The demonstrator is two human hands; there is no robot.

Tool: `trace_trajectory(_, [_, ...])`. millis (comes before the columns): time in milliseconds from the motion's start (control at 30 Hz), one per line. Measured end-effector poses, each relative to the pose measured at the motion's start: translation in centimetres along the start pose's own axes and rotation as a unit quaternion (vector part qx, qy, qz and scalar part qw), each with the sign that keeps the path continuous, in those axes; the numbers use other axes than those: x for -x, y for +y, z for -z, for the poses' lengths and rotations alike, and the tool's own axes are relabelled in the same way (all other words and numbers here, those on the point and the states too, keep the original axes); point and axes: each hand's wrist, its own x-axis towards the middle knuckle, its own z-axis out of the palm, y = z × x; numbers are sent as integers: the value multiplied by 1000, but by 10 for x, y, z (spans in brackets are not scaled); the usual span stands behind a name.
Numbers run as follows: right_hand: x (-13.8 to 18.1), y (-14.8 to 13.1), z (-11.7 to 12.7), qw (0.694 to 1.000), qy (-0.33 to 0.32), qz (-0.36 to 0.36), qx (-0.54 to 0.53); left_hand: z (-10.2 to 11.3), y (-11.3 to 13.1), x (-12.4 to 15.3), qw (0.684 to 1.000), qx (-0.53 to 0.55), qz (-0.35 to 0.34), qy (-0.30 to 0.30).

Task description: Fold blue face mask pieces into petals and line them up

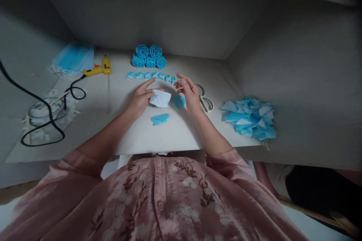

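My left hand pinches a white piece of fabric by its left side, just above the table. Bare of anything I can see, my right hand is raised to the right of that piece, its fingers partly curled and apart. Below my right hand lies a blue fabric piece, partly covered by it. A second blue piece rests nearer to me. Beyond my hands runs a row of small folded blue-and-white pieces. Scissors with pale handles lie beside my right wrist, their blades mostly hidden.
Blue rolled rosettes are stacked at the back. At left are blue face masks, a yellow glue gun with a looping black cord, and a clutter of scraps and sticks. A heap of blue-and-white fabric sits at right.
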Motion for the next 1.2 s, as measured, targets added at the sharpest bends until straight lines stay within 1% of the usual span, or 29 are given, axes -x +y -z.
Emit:
trace_trajectory(133, [3, 8, -5, 996, -79, 2, 37, -2, 2, 3, 999, -19, -30, -16])
trace_trajectory(233, [6, 15, -11, 991, -121, -18, 62, -3, 1, 4, 998, -34, -53, -24])
trace_trajectory(300, [6, 17, -14, 989, -120, -30, 75, -2, 0, 4, 998, -31, -54, -26])
trace_trajectory(367, [6, 17, -14, 992, -105, -26, 71, -2, -1, 2, 998, -19, -51, -23])
trace_trajectory(533, [4, 9, -13, 996, -75, -6, 47, 1, -3, -4, 999, 20, -39, 16])
trace_trajectory(600, [3, 7, -11, 997, -67, -5, 45, 2, -3, -4, 999, 20, -33, 15])
trace_trajectory(667, [3, 6, -10, 997, -63, -5, 40, 2, -2, -3, 999, 11, -35, 1])
trace_trajectory(800, [3, 9, -9, 997, -75, -8, 26, 0, 0, -1, 998, -13, -53, -5])
trace_trajectory(967, [6, 9, -12, 992, -120, -32, -25, -4, 3, 0, 998, -25, -64, 4])
trace_trajectory(1200, [1, 18, -9, 991, -121, -47, -23, -5, 3, 0, 995, -53, -80, 1])
